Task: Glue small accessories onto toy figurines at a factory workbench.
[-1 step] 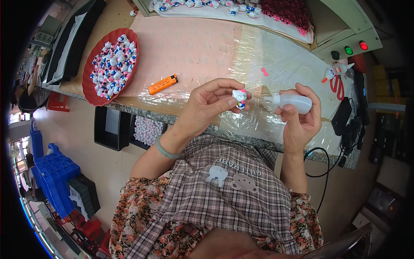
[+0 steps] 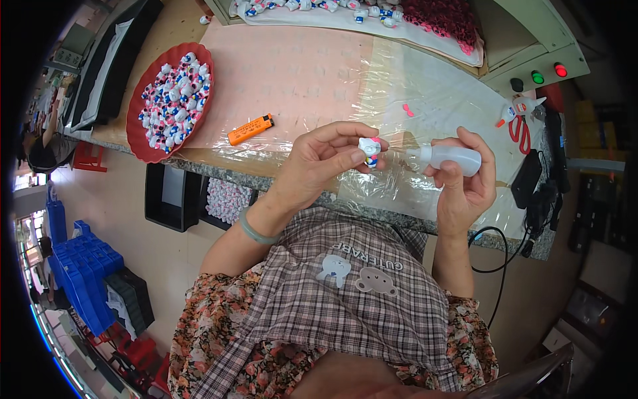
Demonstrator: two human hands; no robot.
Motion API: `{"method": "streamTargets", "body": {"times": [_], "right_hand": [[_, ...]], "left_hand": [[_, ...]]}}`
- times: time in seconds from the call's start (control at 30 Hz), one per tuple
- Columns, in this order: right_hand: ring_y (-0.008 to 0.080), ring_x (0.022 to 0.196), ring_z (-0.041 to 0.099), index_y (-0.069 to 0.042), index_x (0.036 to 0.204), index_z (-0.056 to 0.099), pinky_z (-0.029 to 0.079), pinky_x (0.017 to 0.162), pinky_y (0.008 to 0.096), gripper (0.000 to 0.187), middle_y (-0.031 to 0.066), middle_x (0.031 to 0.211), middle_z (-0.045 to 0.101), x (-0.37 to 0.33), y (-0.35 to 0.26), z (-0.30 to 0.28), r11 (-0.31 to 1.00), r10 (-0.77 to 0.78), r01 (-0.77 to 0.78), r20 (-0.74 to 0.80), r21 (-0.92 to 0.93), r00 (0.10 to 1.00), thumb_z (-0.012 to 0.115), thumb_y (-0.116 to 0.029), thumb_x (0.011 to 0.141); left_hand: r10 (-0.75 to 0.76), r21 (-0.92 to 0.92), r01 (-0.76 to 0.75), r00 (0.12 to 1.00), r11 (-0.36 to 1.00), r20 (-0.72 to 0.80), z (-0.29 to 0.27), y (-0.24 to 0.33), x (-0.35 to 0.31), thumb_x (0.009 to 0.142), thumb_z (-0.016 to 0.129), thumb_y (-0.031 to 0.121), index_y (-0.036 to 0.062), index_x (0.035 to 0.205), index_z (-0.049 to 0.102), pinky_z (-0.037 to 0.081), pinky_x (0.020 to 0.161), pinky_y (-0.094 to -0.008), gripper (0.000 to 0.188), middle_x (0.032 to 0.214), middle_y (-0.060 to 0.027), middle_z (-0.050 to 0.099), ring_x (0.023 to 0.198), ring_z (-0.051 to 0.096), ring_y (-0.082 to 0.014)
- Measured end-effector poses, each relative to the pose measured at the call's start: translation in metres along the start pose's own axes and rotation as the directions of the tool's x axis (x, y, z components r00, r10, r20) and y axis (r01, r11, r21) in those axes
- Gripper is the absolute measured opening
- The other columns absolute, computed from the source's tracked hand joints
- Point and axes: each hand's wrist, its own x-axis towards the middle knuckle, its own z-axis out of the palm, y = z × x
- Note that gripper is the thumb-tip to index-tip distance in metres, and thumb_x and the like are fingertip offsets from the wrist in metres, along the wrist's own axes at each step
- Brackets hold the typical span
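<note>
Left hand [image 2: 322,158] pinches small white-pink-blue plastic cat figurine [image 2: 366,146], thumb against fingers, above the bench. Right hand [image 2: 467,183] wrapped round translucent white plastic squeeze bottle [image 2: 460,157], nozzle toward figurine; contact unclear. Virtually unchanged from previous picture, so work looks at same point. Round red scalloped bowl [image 2: 135,130]: heaped similar figurines. Black tray [image 2: 203,203] below: many pale pink-white pieces.

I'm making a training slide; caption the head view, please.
The left hand holds a small white cat figurine; the right hand holds a translucent squeeze bottle pointed toward it.
</note>
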Motion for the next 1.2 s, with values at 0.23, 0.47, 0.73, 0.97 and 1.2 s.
{"method": "streamTargets", "body": {"times": [0.23, 0.47, 0.73, 0.97, 1.2], "right_hand": [[0.0107, 0.062, 0.057, 0.005, 0.128, 0.045, 0.043, 0.053, 0.0197, 0.047, 0.0166, 0.094, 0.065, -0.002, -0.004, -0.001, 0.952, -0.180, 0.188, 0.054, -0.241, 0.982, 0.060, -0.023, 0.094], [0.0110, 0.063, 0.057, 0.006, 0.129, 0.045, 0.047, 0.056, 0.0205, 0.050, 0.0178, 0.093, 0.066, -0.006, -0.003, -0.004, 0.870, -0.256, 0.299, 0.158, -0.392, 0.954, 0.061, -0.026, 0.093], [0.0224, 0.080, 0.068, 0.007, 0.122, 0.051, 0.055, 0.065, 0.0273, 0.050, 0.0185, 0.093, 0.066, -0.006, -0.004, -0.003, 0.864, -0.284, 0.333, 0.180, -0.377, 0.942, 0.071, -0.019, 0.084], [0.0203, 0.072, 0.066, 0.008, 0.125, 0.047, 0.054, 0.061, 0.0264, 0.048, 0.0213, 0.091, 0.066, -0.003, -0.004, -0.003, 0.800, -0.322, 0.408, 0.259, -0.440, 0.911, 0.062, -0.024, 0.092], [0.0199, 0.067, 0.065, 0.008, 0.123, 0.047, 0.053, 0.058, 0.0268, 0.044, 0.0226, 0.089, 0.066, -0.004, -0.003, -0.002, 0.757, -0.381, 0.476, 0.291, -0.447, 0.878, 0.063, -0.018, 0.092]], "left_hand": [[-0.004, 0.063, 0.006, 1.000, 0.998, -0.029, 0.000, -0.002, -0.001, 0.090, 0.059, 0.001, -0.0024, 0.121, 0.057, 0.053, 0.084, -0.0282, 0.031, 0.110, -0.0122, 0.066, 0.095, 0.065, -0.0170], [-0.025, 0.066, 0.027, 0.999, 0.997, -0.035, -0.002, -0.003, -0.003, 0.089, 0.060, 0.001, -0.0021, 0.121, 0.059, 0.053, 0.085, -0.0274, 0.032, 0.111, -0.0125, 0.065, 0.094, 0.065, -0.0156], [-0.032, 0.079, 0.035, 0.999, 0.996, -0.035, -0.004, -0.006, -0.002, 0.089, 0.061, 0.003, -0.0014, 0.121, 0.059, 0.053, 0.087, -0.0297, 0.032, 0.111, -0.0131, 0.066, 0.097, 0.064, -0.0169], [-0.041, 0.095, 0.044, 0.999, 0.994, -0.032, -0.005, -0.010, -0.002, 0.090, 0.062, 0.007, -0.0016, 0.119, 0.060, 0.053, 0.091, -0.0326, 0.031, 0.111, -0.0138, 0.066, 0.102, 0.063, -0.0188], [-0.063, 0.087, 0.066, 0.998, 0.994, -0.030, -0.004, -0.012, -0.004, 0.089, 0.062, 0.007, -0.0020, 0.119, 0.060, 0.054, 0.090, -0.0326, 0.030, 0.111, -0.0147, 0.066, 0.098, 0.065, -0.0196]]}}
